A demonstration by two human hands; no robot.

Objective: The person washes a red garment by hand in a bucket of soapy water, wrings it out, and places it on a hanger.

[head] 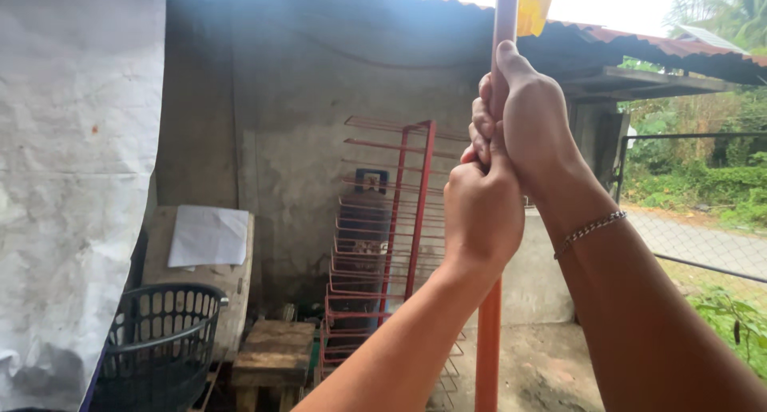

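Both hands are clamped around an upright orange pole (488,332) that runs from the bottom edge of the view up past the top. The left hand (482,208) grips it lower down, fingers wrapped fully round the shaft, and the right hand (523,116) closes on it just above, thumb pointing up along the pole. The two hands touch, one stacked on the other. A thin chain bracelet (590,230) lies across the right wrist. Near the top of the pole something yellow (534,4) is fixed or hanging beside it; it is cut off by the frame, so it may be a cloth or a plastic head, and I cannot tell which.

Behind the pole stands a red wire rack (391,244) with many thin shelves, and a dark cylinder with a blue patch (365,220) sits within or behind it. The forearms hide the rack's right-hand part. To the left, a pale sheet (76,180) hangs down and covers that side of the view. Below it is a dark plastic basket (160,344) with slotted walls, and just beside that a low wooden stool (274,352). A white paper (209,236) leans on a board against the grey concrete wall (304,100). Overhead runs a corrugated metal roof (655,48). To the right, a wire fence (703,236) stands before a path and green plants.
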